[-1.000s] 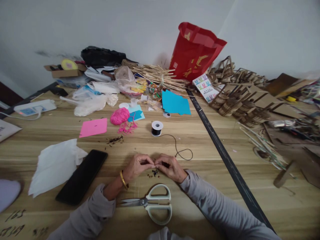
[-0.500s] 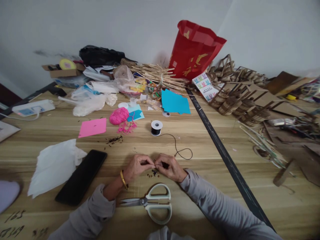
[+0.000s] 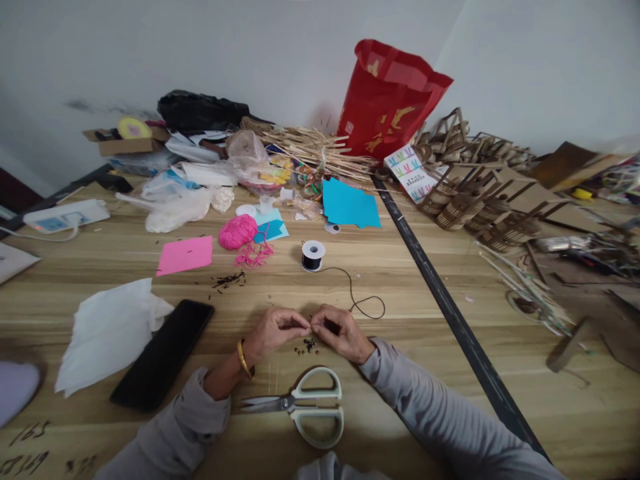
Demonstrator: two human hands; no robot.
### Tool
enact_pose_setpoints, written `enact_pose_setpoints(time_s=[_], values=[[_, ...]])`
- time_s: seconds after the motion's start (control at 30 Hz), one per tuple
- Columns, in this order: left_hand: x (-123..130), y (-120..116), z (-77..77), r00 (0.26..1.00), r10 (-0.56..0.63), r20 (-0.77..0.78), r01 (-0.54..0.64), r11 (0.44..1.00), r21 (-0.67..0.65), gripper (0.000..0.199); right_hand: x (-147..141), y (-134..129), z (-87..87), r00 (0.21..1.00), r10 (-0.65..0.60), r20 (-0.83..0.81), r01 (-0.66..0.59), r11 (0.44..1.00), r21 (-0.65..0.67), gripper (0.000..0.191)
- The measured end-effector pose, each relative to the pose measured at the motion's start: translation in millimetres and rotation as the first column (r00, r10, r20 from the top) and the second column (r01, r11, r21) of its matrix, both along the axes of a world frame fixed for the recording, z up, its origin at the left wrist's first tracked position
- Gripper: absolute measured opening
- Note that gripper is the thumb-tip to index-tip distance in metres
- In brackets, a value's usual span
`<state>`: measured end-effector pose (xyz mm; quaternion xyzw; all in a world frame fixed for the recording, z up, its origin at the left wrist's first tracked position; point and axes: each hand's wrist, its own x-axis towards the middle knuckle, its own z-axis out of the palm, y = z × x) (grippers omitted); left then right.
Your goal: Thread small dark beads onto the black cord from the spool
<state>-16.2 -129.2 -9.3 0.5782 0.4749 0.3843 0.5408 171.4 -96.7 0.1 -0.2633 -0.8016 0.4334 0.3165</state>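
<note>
My left hand [image 3: 277, 329] and my right hand [image 3: 343, 333] meet fingertip to fingertip just above the table, each in a pinch. A thin black cord [image 3: 367, 315] leaves its spool [image 3: 313, 255], makes a loop and runs to the back of my right hand, where it passes out of sight. Whatever tiny piece sits between the left fingertips is too small to name. Just below the fingers lie several small black and gold-brown beads [image 3: 309, 346]. Scissors with pale handles [image 3: 316, 407] rest closer to me, blades pointing left.
To the left are a black phone [image 3: 163, 355], white tissue [image 3: 107, 333], a pink sheet [image 3: 185, 255] and short black bits [image 3: 229, 280]. Pink yarn [image 3: 239, 231], blue paper [image 3: 351, 203] and a red bag [image 3: 390, 100] stand further back. Small woven baskets [image 3: 475, 213] crowd the right.
My fingertips have shifted very slightly, and the right hand's fingers have lifted a little off the beads. Everything else on the table stays where it was.
</note>
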Motion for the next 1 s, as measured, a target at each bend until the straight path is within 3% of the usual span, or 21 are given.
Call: enact_pose_setpoints(time_s=[0.17,0.3,0.5,0.57,0.77,1.0], values=[[-1,0,1.3,0.999,-0.022,-0.038,0.022,1.000,0.017,0.015,0,-1,-1.0,0.999,-0.020,-0.033,0.019,1.000,-0.019,0.019],[-1,1,4.2,0.998,-0.012,-0.063,0.013,1.000,0.011,0.014,0,-2,-7.0,0.995,-0.066,-0.068,0.058,0.992,-0.114,0.014],[-2,3,4.5,0.994,0.095,-0.058,-0.091,0.993,0.075,0.011,-2,-1,-14.8,0.984,-0.072,-0.164,0.029,0.968,-0.249,0.026],[-3,4,5.4,0.991,0.129,-0.030,-0.128,0.991,0.039,0.011,-2,-1,-15.5,0.983,-0.092,-0.156,0.048,0.963,-0.264,0.026],[-2,3,13.0,0.980,0.190,0.064,-0.178,0.972,-0.155,0.013,-1,-1,-11.5,0.989,-0.137,-0.060,0.127,0.981,-0.144,0.017],[-3,5,10.7,0.978,0.177,0.109,-0.153,0.968,-0.201,0.016,-1,1,-4.3,0.993,-0.098,-0.065,0.100,0.994,0.032,0.015]])
